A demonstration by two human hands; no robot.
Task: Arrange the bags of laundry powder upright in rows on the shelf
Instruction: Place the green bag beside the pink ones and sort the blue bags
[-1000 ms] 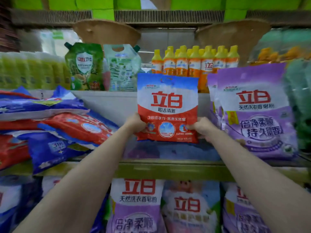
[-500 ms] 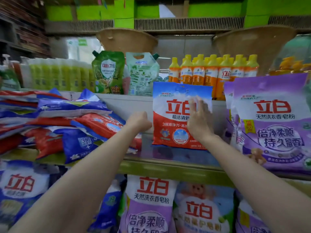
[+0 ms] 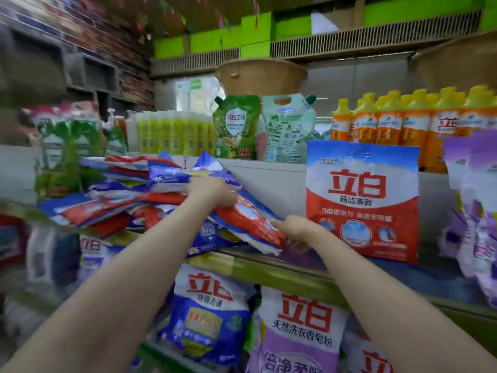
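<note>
My left hand [image 3: 212, 191] and right hand [image 3: 294, 227] grasp a slanted red bag [image 3: 248, 219], long axis sloping down-right; another red-and-white bag [image 3: 361, 200] stands upright on the shelf [image 3: 295, 278].

Shelf [image 3: 282, 273]: green-edged.
Left: heap of flat bags [image 3: 139, 200].
Right: upright red bag [image 3: 363, 203], purple bags [image 3: 476, 211] beside.

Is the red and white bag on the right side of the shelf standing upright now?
Yes, upright. The red and white bag stands on its bottom edge on the shelf, its print reading level.
</note>
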